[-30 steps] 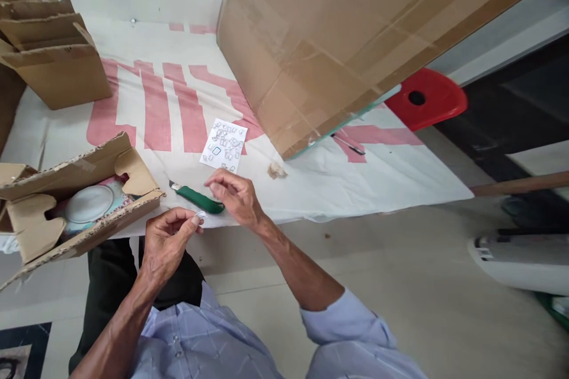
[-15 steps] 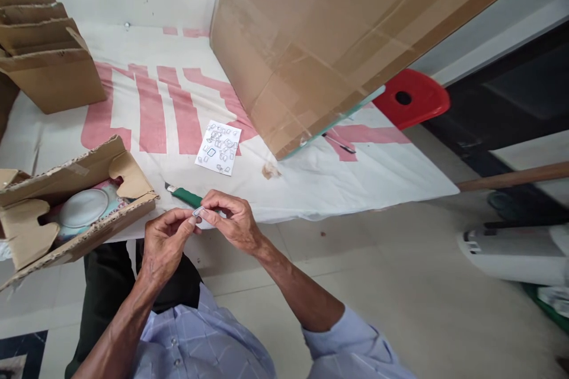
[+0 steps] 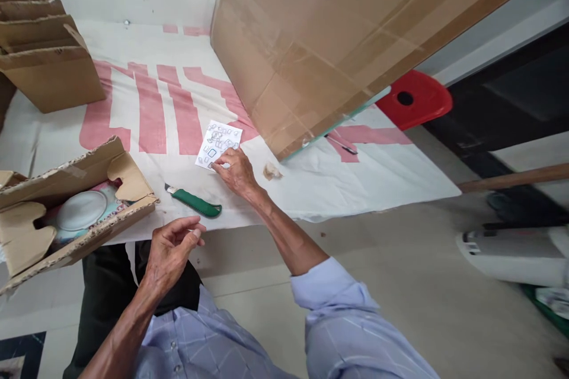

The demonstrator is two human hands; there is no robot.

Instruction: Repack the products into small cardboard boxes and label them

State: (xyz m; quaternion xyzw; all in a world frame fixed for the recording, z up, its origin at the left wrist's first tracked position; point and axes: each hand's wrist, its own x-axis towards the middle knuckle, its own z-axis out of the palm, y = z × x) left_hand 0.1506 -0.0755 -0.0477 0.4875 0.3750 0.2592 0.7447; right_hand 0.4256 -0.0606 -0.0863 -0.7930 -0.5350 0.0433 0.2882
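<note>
The card [image 3: 216, 141] is white and nearly rectangular, and it lies flat on the cloth [image 3: 377, 180], near the middle of the scene. It is covered with many small drawn outlines, mostly four-sided; one has a stronger blue line. I cannot count them surely, because the fingers cover the near right corner.

The right hand [image 3: 237, 170] reaches over this corner. Its fingers are bent and the tips come close together at the near edge of the card; I cannot tell if something thin is between them. The left hand [image 3: 171, 249] is in the air, before the near edge of the cloth. Its fingers are half curled, and between thumb and first finger there is a small gap.

One green knife [image 3: 198, 202] lies between the left hand and the card, its blade end to the left. To the right of the card is one crumpled scrap [image 3: 271, 172]. At the left stands one open box [image 3: 128, 213], with one round white lid [image 3: 82, 210] inside. Farther right is one red stool [image 3: 427, 98].
</note>
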